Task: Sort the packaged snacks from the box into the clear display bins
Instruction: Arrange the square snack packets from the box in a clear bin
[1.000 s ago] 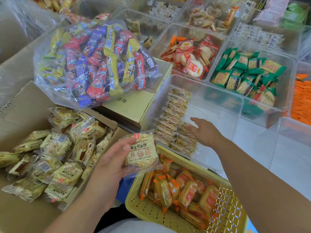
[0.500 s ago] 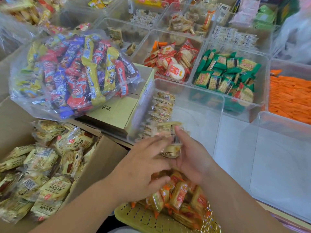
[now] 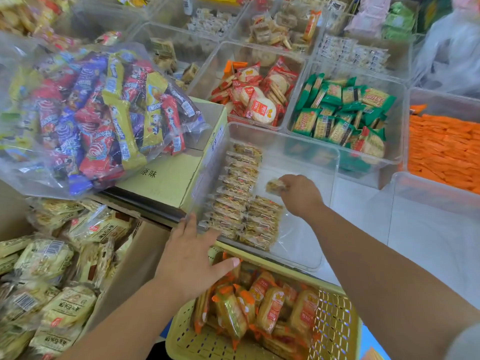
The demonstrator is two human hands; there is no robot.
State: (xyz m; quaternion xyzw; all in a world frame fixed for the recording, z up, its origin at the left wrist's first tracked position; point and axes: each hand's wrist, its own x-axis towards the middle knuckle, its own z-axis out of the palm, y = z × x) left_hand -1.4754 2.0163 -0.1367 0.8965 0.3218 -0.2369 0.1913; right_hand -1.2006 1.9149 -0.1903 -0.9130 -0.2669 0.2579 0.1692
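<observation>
We held one snack packet (image 3: 274,187) pinched in our right hand (image 3: 302,194) low inside the clear bin (image 3: 335,162), beside the rows (image 3: 240,196) stacked on edge, to extend them. Our left hand (image 3: 192,255) hovered empty, fingers spread, between box (image 3: 141,253) and bin.

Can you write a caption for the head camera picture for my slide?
Right hand holds a snack packet inside the clear bin; left hand open nearby.

Single head-worn view, steeply down, near bins (image 3: 335,162)
</observation>
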